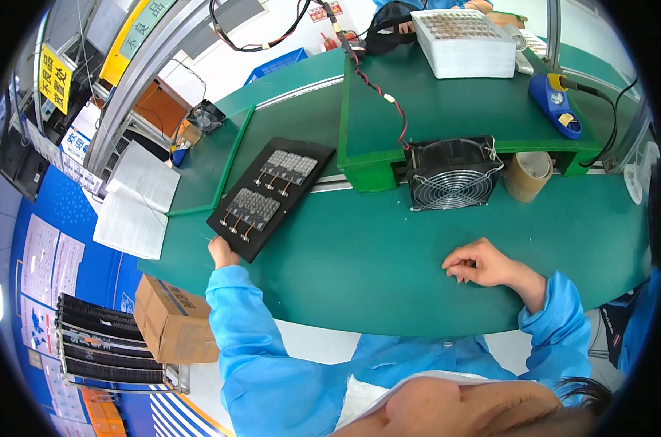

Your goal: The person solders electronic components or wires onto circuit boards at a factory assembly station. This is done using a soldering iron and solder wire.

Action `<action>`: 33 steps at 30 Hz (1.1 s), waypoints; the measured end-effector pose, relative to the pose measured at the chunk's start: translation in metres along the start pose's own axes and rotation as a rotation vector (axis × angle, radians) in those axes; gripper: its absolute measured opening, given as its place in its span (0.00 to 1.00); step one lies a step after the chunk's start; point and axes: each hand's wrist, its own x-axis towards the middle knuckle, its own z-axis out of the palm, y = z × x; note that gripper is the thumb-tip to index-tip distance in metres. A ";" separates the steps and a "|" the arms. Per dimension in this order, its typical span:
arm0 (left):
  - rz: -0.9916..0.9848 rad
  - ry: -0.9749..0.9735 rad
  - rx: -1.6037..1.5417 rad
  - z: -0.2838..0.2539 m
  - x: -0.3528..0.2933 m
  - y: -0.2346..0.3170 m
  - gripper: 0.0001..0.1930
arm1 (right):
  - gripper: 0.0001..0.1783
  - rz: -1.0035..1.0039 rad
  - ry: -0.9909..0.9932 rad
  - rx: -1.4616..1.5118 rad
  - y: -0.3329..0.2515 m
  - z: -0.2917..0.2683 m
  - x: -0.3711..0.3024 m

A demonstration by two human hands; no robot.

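Observation:
My left hand (222, 253) is closed on the near left corner of a flat black board (292, 191), its fingertips partly hidden. The board lies tilted at the left of the green bench. On it sit two blocks of small grey parts (253, 210), each with several short orange-wired pieces along its near side. At the right, my right hand (483, 264) rests on the green bench (374, 269) with its fingers curled in, and nothing shows in them. Beyond that hand are a black fan with a wire guard (453, 175) and a brown round tub (528, 176).
A raised green shelf (418, 109) carries a white box of small parts (465, 44) and a blue soldering-iron stand (555, 105). Red and black wires (378, 89) hang above the bench. An open paper booklet (135, 200) and a cardboard box (174, 320) are at the left. Another person's hand (406, 28) shows beyond.

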 end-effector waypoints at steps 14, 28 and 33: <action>-0.111 -0.392 0.446 -0.168 -0.032 0.055 0.13 | 0.08 0.008 0.069 0.029 0.003 0.005 -0.001; -0.418 -0.737 0.378 -0.044 -0.171 0.030 0.14 | 0.18 0.126 0.356 0.049 -0.017 0.054 -0.048; -0.431 -0.923 0.295 -0.005 -0.200 0.007 0.14 | 0.18 0.133 0.630 -0.081 -0.016 0.054 -0.082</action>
